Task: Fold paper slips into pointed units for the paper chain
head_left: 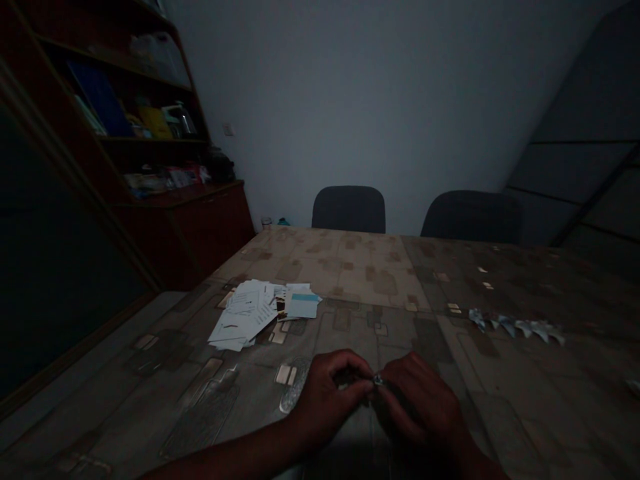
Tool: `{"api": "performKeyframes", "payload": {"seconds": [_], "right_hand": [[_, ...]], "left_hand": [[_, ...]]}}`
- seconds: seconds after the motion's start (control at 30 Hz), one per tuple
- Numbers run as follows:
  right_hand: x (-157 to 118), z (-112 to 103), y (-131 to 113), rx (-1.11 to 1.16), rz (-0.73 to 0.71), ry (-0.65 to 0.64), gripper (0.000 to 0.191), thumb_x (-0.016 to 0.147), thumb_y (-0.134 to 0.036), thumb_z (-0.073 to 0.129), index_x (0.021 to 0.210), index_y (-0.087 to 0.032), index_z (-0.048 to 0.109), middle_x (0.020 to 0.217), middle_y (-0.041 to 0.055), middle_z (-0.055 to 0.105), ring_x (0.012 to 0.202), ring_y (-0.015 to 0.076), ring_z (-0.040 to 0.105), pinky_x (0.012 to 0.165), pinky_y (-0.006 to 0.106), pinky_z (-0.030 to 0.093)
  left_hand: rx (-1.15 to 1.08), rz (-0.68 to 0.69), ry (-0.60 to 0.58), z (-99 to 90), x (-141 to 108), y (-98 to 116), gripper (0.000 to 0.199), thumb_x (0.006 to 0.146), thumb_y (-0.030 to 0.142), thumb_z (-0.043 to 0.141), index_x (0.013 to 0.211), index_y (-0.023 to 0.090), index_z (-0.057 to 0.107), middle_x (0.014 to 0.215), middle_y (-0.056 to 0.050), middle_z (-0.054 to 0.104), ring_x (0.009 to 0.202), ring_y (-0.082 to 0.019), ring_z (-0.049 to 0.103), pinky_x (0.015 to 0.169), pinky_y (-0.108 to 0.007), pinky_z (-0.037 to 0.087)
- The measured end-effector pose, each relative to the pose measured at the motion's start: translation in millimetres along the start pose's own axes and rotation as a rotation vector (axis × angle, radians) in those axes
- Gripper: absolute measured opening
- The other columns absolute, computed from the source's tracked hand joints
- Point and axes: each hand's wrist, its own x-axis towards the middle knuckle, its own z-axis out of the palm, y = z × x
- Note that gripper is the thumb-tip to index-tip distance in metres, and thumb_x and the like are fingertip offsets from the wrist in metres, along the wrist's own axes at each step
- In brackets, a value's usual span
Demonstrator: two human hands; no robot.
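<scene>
Both my hands meet low in the middle of the view, above the near part of the patterned tablecloth (pixel 345 320). Between their fingertips is a small, shiny, whitish piece (pixel 378 379), too small and dark to name. My left hand (pixel 333 393) pinches at it with thumb and forefinger. From the other side, my right hand (pixel 425 403) has its fingers closed at the same piece. To the left, beyond my left hand, lies a loose pile of white printed cards (pixel 245 317). A row of crumpled whitish folded pieces (pixel 517 325) lies at the right.
Two dark chairs (pixel 349 209) stand behind the table's far edge. A small glass (pixel 266 222) and a teal object (pixel 283 221) are near the far left corner. On the left, a red-brown cabinet (pixel 200 227) has shelves with a kettle and other goods.
</scene>
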Motion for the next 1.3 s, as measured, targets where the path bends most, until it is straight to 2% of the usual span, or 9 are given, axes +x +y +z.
{"api": "performKeyframes", "payload": {"seconds": [0.13, 0.37, 0.7, 0.8, 0.9, 0.97, 1.13, 1.3], "right_hand": [[-1.3, -0.3, 3.4, 0.011, 0.009, -0.040, 0.011, 0.088, -0.011, 0.053, 0.095, -0.018, 0.057, 0.076, 0.0043, 0.066, 0.066, 0.0162, 0.059, 0.061, 0.029, 0.047], [0.0, 2.4, 0.1, 0.022, 0.049, 0.003, 0.011, 0.088, -0.010, 0.051, 0.088, -0.019, 0.058, 0.071, 0.0032, 0.064, 0.063, 0.0161, 0.056, 0.059, 0.029, 0.045], [-3.8, 6.3, 3.1, 0.029, 0.079, -0.065, 0.017, 0.089, -0.011, 0.047, 0.078, -0.019, 0.056, 0.067, 0.0024, 0.059, 0.062, 0.0161, 0.052, 0.056, 0.028, 0.042], [-4.5, 5.3, 3.1, 0.054, 0.150, -0.100, 0.011, 0.090, -0.014, 0.051, 0.084, -0.019, 0.059, 0.072, 0.0031, 0.062, 0.067, 0.0172, 0.055, 0.061, 0.029, 0.045], [-3.0, 2.9, 3.1, 0.069, 0.196, -0.060, 0.007, 0.091, -0.017, 0.054, 0.094, -0.019, 0.060, 0.078, 0.0037, 0.065, 0.071, 0.0179, 0.059, 0.062, 0.029, 0.047], [-1.5, 1.8, 3.0, 0.065, 0.204, -0.033, 0.008, 0.091, -0.017, 0.053, 0.093, -0.020, 0.061, 0.077, 0.0032, 0.065, 0.069, 0.0176, 0.059, 0.061, 0.028, 0.047], [0.6, 1.5, 1.7, 0.058, 0.204, -0.042, 0.012, 0.090, -0.014, 0.052, 0.082, -0.021, 0.059, 0.071, 0.0011, 0.062, 0.065, 0.0163, 0.058, 0.061, 0.028, 0.046], [-0.4, 2.0, 1.9, 0.045, 0.205, -0.047, 0.012, 0.090, -0.014, 0.051, 0.082, -0.020, 0.057, 0.071, 0.0011, 0.061, 0.065, 0.0161, 0.057, 0.060, 0.028, 0.044]], "left_hand": [[-0.032, -0.007, -0.019, 0.2, -0.4, 2.4, 0.004, 0.067, 0.010, 0.068, 0.068, 0.014, 0.067, 0.062, -0.001, 0.065, 0.060, -0.013, 0.060, 0.059, -0.022, 0.046], [-0.038, -0.023, -0.017, 0.2, 0.5, -2.1, 0.006, 0.067, 0.009, 0.067, 0.071, 0.014, 0.066, 0.061, 0.000, 0.066, 0.059, -0.013, 0.060, 0.059, -0.022, 0.045], [0.019, -0.054, -0.025, 0.4, 2.2, -3.6, 0.006, 0.065, 0.008, 0.065, 0.067, 0.013, 0.064, 0.057, 0.001, 0.063, 0.056, -0.012, 0.059, 0.056, -0.020, 0.043], [0.009, -0.065, -0.006, 0.6, 4.5, -5.0, 0.006, 0.065, 0.008, 0.064, 0.068, 0.014, 0.063, 0.058, 0.002, 0.063, 0.056, -0.012, 0.059, 0.055, -0.020, 0.043], [0.016, -0.066, 0.026, 0.9, 6.1, -4.3, 0.005, 0.066, 0.009, 0.063, 0.068, 0.014, 0.063, 0.060, 0.001, 0.063, 0.057, -0.013, 0.059, 0.056, -0.021, 0.043], [0.027, -0.062, 0.036, 1.0, 6.2, -3.3, 0.005, 0.067, 0.010, 0.063, 0.068, 0.014, 0.063, 0.061, 0.000, 0.064, 0.059, -0.014, 0.059, 0.057, -0.022, 0.043], [0.144, 0.009, 0.031, -0.8, 4.1, -0.5, 0.004, 0.068, 0.011, 0.065, 0.070, 0.015, 0.065, 0.063, 0.000, 0.064, 0.062, -0.014, 0.057, 0.060, -0.022, 0.043], [0.298, 0.165, -0.006, -3.5, 3.3, 5.6, 0.004, 0.073, 0.013, 0.064, 0.071, 0.015, 0.068, 0.068, -0.002, 0.064, 0.066, -0.015, 0.059, 0.063, -0.023, 0.043]]}}
